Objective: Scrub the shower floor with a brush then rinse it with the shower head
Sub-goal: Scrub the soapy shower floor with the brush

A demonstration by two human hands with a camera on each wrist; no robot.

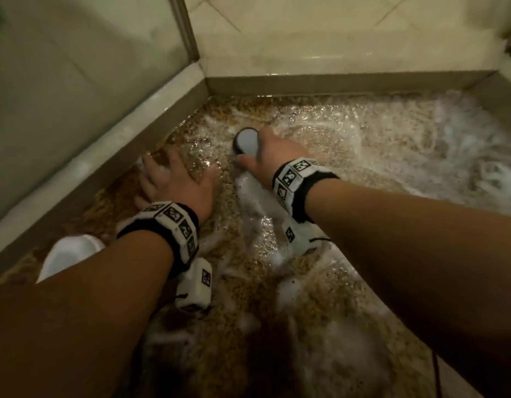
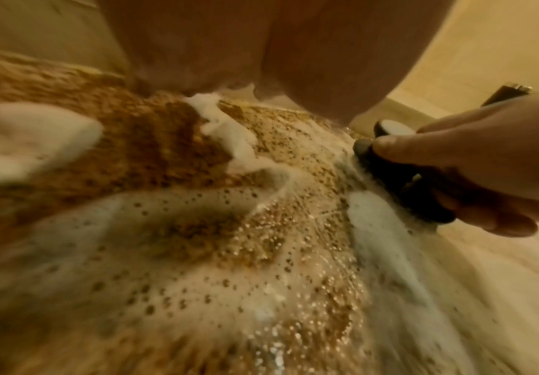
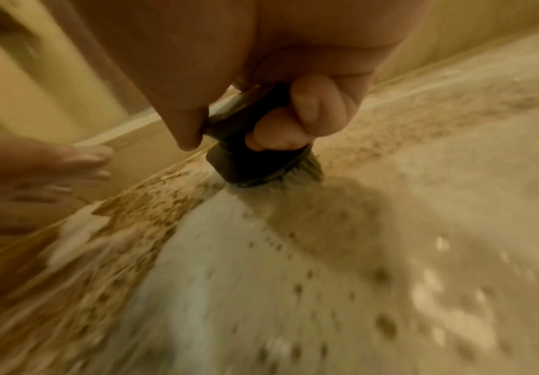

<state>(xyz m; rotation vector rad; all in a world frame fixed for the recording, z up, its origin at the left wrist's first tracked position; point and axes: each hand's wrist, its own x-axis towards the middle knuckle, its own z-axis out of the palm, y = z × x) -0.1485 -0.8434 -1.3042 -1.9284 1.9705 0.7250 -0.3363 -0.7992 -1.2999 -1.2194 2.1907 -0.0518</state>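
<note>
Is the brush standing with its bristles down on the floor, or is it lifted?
Bristles down. The right hand grips the brush, and its bristles spread against the foamy shower floor.

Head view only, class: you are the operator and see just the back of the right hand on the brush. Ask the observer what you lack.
Operator: Are the bristles on the floor?
Observer: Yes. In the right wrist view the brush stands bristles down on the foamy floor.
Operator: How does the right hand hold it?
Observer: The right hand has its fingers curled round the dark neck, thumb on the other side.
Operator: Is the left hand gripping anything?
Observer: No. In the right wrist view the left hand has straight fingers near the curb, holding nothing.
</note>
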